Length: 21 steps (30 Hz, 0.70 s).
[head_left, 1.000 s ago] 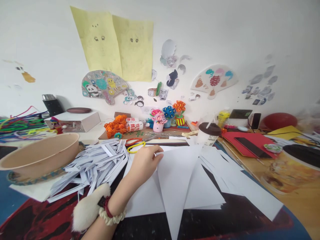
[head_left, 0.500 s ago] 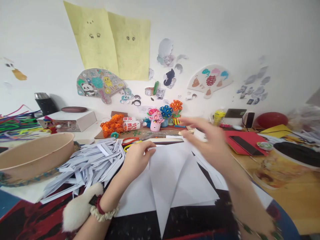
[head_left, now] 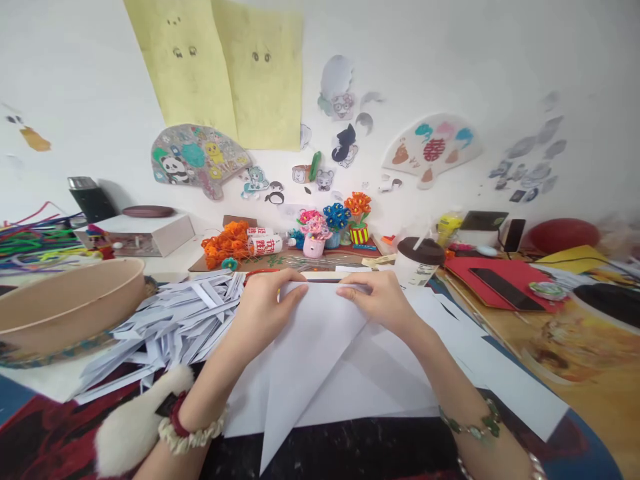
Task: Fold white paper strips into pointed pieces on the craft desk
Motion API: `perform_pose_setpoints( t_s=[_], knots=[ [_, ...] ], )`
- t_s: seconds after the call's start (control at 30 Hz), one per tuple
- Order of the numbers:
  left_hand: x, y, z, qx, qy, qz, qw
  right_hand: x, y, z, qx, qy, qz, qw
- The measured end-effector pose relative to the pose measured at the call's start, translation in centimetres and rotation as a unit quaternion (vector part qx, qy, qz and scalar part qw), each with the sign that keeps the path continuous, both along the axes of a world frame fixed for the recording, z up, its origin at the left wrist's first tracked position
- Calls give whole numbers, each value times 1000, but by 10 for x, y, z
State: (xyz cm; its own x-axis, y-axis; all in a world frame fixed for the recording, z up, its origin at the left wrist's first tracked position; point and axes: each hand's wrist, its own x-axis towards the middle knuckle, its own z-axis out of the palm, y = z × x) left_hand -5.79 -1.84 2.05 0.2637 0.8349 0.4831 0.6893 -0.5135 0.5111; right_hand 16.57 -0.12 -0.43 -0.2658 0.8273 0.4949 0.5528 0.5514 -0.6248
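A folded white sheet (head_left: 310,353), pointed at its lower end, is held up by its top edge over more white paper (head_left: 385,373) on the dark mat. My left hand (head_left: 270,303) pinches the top left corner between thumb and fingers. At the right part of the same edge, my right hand (head_left: 377,300) grips the sheet, also with its thumb in front. Folded white paper strips (head_left: 185,327) lie in a heap left of my left hand. Further sheets (head_left: 510,380) spread out to the right.
A beige bowl (head_left: 70,303) stands at the left. Behind the hands are a lidded cup (head_left: 420,260), small flower pots (head_left: 314,245) and orange flowers (head_left: 227,245). A phone (head_left: 505,289) lies on a red folder at the right, near a patterned container (head_left: 575,333).
My right hand has come down and taken hold of the sheet's top edge. The sheet's lower point has swung left. The lidded cup now shows fully.
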Motion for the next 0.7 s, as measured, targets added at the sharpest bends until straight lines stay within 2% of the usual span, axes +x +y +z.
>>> perform_pose_setpoints(
  t_s=[0.17, 0.27, 0.33, 0.43, 0.5, 0.7],
  knots=[
    [-3, 0, 1, -8, -46, 35, 998, 9, -2, 2, 24, 29, -46, 998],
    [-5, 1, 0, -6, -34, 36, 999, 14, -1, -1, 49, 54, -64, 995],
    [-3, 0, -1, 31, 11, 42, 999, 14, -2, -3, 76, 67, -59, 993],
    [4, -5, -5, 125, 80, 68, 987, 9, -4, -4, 129, 61, -39, 989],
    [10, -8, -8, 167, 96, 66, 979, 5, -6, -5, 169, 41, -23, 984],
    [24, -16, -12, 198, 94, 25, 975, -4, -7, -8, 287, -21, 4, 958]
  ],
)
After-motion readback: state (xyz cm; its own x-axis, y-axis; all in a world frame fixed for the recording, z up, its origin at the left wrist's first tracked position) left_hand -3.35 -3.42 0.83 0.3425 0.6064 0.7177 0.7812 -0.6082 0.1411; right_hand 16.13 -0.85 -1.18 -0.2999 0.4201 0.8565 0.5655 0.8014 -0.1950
